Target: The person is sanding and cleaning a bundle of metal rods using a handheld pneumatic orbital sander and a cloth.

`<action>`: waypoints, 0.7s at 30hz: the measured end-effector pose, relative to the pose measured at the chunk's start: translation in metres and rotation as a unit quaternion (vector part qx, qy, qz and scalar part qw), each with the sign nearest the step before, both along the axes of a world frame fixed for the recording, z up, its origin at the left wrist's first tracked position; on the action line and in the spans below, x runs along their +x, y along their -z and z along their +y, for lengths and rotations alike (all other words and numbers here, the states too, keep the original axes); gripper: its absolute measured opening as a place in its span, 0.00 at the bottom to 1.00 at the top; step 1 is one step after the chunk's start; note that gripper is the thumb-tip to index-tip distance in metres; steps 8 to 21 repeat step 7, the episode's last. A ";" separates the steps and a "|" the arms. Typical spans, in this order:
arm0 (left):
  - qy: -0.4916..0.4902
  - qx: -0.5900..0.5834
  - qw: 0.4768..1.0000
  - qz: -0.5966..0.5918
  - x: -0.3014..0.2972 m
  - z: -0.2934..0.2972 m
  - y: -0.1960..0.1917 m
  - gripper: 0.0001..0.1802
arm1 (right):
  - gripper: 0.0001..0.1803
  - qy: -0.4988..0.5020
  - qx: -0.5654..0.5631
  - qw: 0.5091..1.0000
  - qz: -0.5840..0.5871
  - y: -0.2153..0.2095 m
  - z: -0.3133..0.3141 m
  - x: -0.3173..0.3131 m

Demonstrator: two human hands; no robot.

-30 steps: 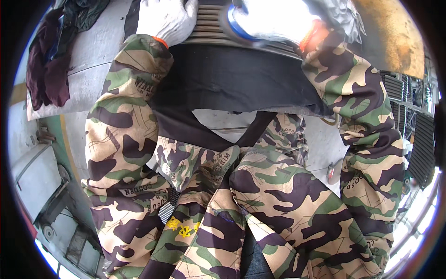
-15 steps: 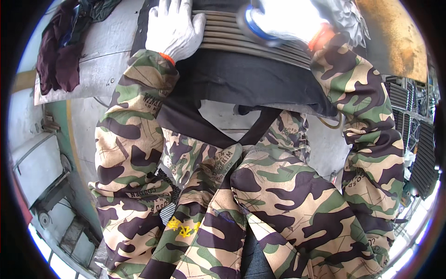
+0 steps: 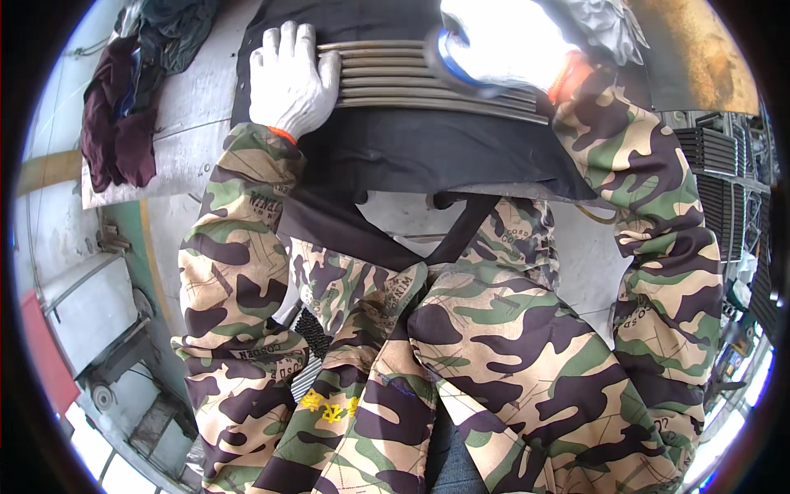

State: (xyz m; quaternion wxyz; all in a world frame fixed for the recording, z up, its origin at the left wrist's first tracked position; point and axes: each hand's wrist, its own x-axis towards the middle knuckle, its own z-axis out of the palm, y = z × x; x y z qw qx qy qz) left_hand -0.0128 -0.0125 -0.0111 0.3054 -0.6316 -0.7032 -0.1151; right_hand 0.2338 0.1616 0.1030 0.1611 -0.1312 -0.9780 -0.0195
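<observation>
Several slim metal rods (image 3: 383,74) lie side by side on a black cloth (image 3: 436,148) across the worktable in front of me. My left hand (image 3: 288,86), in a white knit glove, rests flat with fingers stretched out at the left ends of the rods. My right hand (image 3: 514,45), also gloved in white, is closed round a blue-edged round thing (image 3: 454,64) over the right part of the rods. That thing is smeared by motion, and the glove covers much of it, so its kind is unclear.
Maroon cloth (image 3: 123,132) hangs over the table's left edge, beside dark green cloth (image 3: 177,33). White crumpled material (image 3: 613,29) lies beyond my right hand, near a rusty brown sheet (image 3: 708,58). Dark bars (image 3: 720,214) are stacked on a rack at the right.
The rods and my left hand sit lower in the picture, and the surroundings have shifted too. My left fingers, cut off by the upper edge before, now show fully. My right hand still holds the blue-edged thing.
</observation>
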 end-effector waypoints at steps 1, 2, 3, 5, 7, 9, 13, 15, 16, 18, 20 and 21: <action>0.015 -0.009 1.000 0.003 -0.005 0.006 -0.001 0.25 | 0.10 0.005 0.000 1.000 -0.002 0.000 0.001 0.004; 0.012 -0.018 1.000 0.008 -0.007 0.011 0.000 0.23 | 0.10 0.001 0.005 1.000 0.000 -0.001 0.002 0.010; 0.010 -0.027 0.999 0.013 -0.009 0.016 0.000 0.21 | 0.11 -0.004 0.010 1.000 0.002 -0.002 0.003 0.015; 0.031 -0.029 0.998 0.055 -0.017 0.023 -0.002 0.17 | 0.11 0.011 0.007 1.000 -0.011 -0.007 0.003 0.022; 0.021 -0.007 0.998 0.062 -0.022 0.034 -0.002 0.17 | 0.12 0.037 0.001 0.999 -0.039 -0.009 0.003 0.029; 0.021 -0.007 0.998 0.062 -0.022 0.034 -0.002 0.17 | 0.12 0.037 0.001 0.999 -0.039 -0.009 0.003 0.029; 0.021 -0.007 0.998 0.062 -0.022 0.034 -0.002 0.17 | 0.12 0.037 0.001 0.999 -0.039 -0.009 0.003 0.029; 0.021 -0.007 0.998 0.062 -0.022 0.034 -0.002 0.17 | 0.12 0.037 0.001 0.999 -0.039 -0.009 0.003 0.029; 0.021 -0.007 0.998 0.062 -0.022 0.034 -0.002 0.17 | 0.12 0.037 0.001 0.999 -0.039 -0.009 0.003 0.029; 0.021 -0.007 0.998 0.062 -0.022 0.034 -0.002 0.17 | 0.12 0.037 0.001 0.999 -0.039 -0.009 0.003 0.029; 0.021 -0.007 0.998 0.062 -0.022 0.034 -0.002 0.17 | 0.12 0.037 0.001 0.999 -0.039 -0.009 0.003 0.029; 0.021 -0.007 0.998 0.062 -0.022 0.034 -0.002 0.17 | 0.12 0.037 0.001 0.999 -0.039 -0.009 0.003 0.029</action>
